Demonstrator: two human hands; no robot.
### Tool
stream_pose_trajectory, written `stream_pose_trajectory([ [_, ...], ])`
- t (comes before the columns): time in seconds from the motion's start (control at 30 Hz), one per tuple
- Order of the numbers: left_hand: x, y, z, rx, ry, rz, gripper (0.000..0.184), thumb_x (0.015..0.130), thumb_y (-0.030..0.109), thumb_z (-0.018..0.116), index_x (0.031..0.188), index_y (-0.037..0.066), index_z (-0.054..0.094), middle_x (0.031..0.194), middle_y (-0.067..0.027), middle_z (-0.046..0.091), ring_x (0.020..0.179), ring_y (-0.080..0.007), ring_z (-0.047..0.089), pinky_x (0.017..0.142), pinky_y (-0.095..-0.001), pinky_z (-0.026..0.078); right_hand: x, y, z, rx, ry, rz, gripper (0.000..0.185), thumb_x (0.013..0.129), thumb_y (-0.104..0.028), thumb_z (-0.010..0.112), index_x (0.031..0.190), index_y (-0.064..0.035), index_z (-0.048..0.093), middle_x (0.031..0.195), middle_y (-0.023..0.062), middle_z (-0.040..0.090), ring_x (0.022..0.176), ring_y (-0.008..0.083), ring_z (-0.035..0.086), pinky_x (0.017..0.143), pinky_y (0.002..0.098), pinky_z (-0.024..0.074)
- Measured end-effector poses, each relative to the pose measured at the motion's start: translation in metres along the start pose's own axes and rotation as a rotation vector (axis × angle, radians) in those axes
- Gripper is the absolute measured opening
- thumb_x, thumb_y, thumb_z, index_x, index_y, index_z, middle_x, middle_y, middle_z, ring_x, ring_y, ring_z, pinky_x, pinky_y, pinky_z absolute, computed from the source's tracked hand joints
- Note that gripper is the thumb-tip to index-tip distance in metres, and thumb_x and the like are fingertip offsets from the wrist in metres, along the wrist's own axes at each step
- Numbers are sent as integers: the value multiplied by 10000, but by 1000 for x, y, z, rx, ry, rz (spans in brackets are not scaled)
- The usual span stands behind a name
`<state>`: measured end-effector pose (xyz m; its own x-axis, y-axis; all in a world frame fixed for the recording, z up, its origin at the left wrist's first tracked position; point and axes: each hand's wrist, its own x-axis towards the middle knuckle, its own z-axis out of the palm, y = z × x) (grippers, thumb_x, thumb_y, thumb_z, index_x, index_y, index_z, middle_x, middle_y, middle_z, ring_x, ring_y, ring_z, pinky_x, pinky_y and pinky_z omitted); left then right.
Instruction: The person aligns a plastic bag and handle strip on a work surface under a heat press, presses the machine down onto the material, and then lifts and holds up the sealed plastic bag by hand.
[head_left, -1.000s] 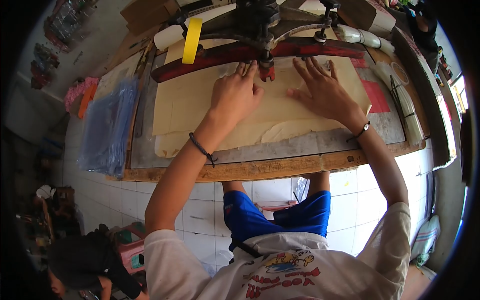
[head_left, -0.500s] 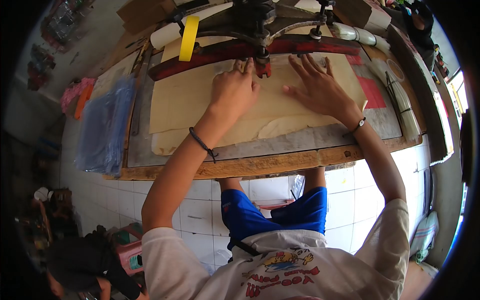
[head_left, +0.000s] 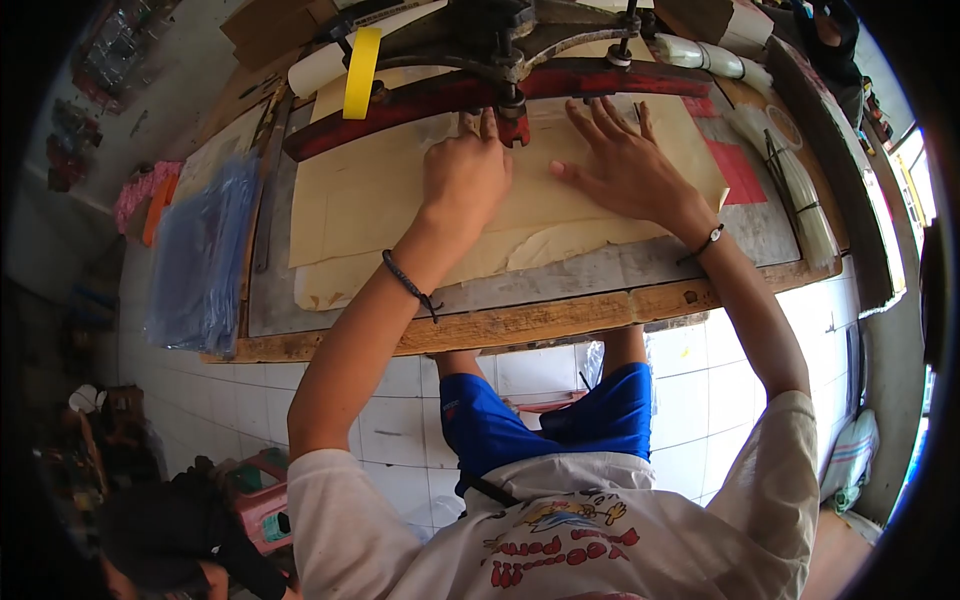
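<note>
My left hand [head_left: 466, 172] rests on a cream sheet [head_left: 370, 200], two fingers stretched toward the red metal bar [head_left: 420, 102] of a press and the others curled under. Its fingertips are close to the bar's lower edge; contact is unclear. My right hand [head_left: 632, 162] lies palm down on the same sheet, fingers spread and thumb out to the side. Those fingertips also reach the bar's edge. Between the hands, a red notched bracket [head_left: 514, 130] juts out below the black press frame [head_left: 440, 45]. Neither hand appears to hold anything.
A yellow tape roll [head_left: 362, 73] hangs on the press. Blue-tinted clear plastic sheets [head_left: 200, 255] lie at the table's left edge. Bundled white strips [head_left: 800, 190] and a red patch [head_left: 736, 172] are on the right. Another person [head_left: 165, 530] is low at left.
The whole view has shifted slightly, so the table and press appear a little farther left and up. Both hands keep nearly the same place on the sheet.
</note>
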<state>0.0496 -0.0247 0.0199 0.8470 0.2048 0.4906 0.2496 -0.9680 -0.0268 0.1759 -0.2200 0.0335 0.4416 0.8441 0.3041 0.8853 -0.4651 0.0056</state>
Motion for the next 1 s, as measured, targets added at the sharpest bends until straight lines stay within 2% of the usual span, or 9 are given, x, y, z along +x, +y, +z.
stream_pose_trajectory([
  [0.33, 0, 1, -3, -2, -5, -4, 286, 904, 189, 604, 1118, -2, 596, 1166, -248, 673, 757, -396, 731, 675, -496, 615, 1, -1, 0, 6, -1, 8, 963, 974, -742, 413, 1557, 22, 356, 1561, 317, 390, 1513, 427, 310, 1224, 655, 169],
  [0.63, 0, 2, -5, -1, -15, -30, 264, 908, 201, 600, 1058, -14, 629, 1191, -235, 665, 773, -395, 732, 686, -491, 616, 1, -2, 3, 42, -16, -1, 912, 984, -714, 424, 1515, 27, 418, 1548, 305, 420, 1510, 408, 328, 1211, 690, 144],
  [0.73, 2, 0, -6, 38, -99, -19, 539, 891, 246, 616, 1368, -5, 619, 1341, -317, 616, 780, -334, 761, 692, -412, 626, 0, -2, 1, 60, -6, -6, 907, 984, -712, 425, 1512, 26, 424, 1546, 302, 425, 1506, 408, 335, 1212, 688, 145],
  [0.83, 2, -1, -6, 26, -84, -10, 538, 890, 250, 616, 1366, -1, 623, 1327, -314, 626, 780, -337, 760, 690, -413, 626, 0, -2, 1, 58, -6, -10, 900, 988, -707, 422, 1513, 24, 423, 1546, 304, 425, 1510, 401, 331, 1213, 686, 142],
  [0.93, 0, -1, -7, -33, 1, -8, 256, 893, 193, 593, 992, -37, 646, 1130, -241, 691, 756, -396, 730, 688, -486, 616, 0, -2, 5, 41, 7, -18, 895, 992, -703, 418, 1514, 25, 422, 1548, 306, 422, 1515, 396, 323, 1216, 683, 139],
  [1.0, 0, -3, -7, -33, 11, 5, 277, 891, 195, 590, 993, -55, 652, 1161, -255, 689, 754, -397, 731, 690, -482, 617, 0, -3, 3, 43, -5, -15, 896, 994, -703, 415, 1519, 23, 416, 1554, 305, 416, 1520, 392, 315, 1217, 682, 136],
])
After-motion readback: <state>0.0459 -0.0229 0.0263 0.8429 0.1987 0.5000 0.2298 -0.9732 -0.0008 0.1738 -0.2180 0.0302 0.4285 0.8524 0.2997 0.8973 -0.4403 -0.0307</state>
